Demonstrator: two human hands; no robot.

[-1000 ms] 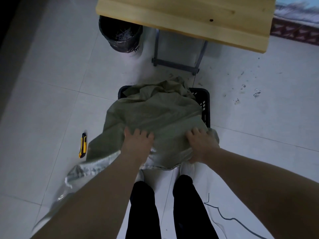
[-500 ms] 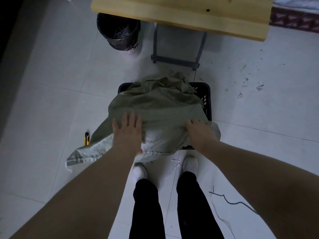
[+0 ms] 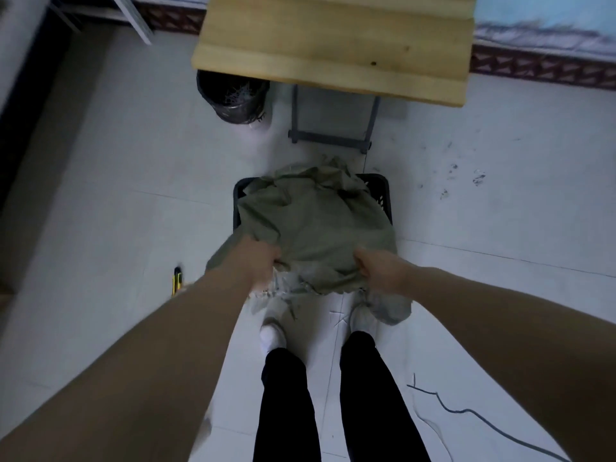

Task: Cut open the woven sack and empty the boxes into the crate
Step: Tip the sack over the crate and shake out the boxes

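Note:
A grey-green woven sack lies draped over a black plastic crate on the tiled floor, hiding most of the crate's inside. My left hand clutches the sack's near left edge. My right hand grips its near right edge, with loose sack material hanging below it. No boxes are visible; the sack covers whatever is in the crate. A yellow and black utility knife lies on the floor left of my left forearm.
A wooden table on a grey metal frame stands just beyond the crate. A black bin sits by its left side. A dark cord trails on the floor at my right. My feet stand just behind the sack.
Both hands went from lying flat on the sack to closed fists gripping its near edge. The sack's near end is bunched and lifted, and the left flap has pulled in.

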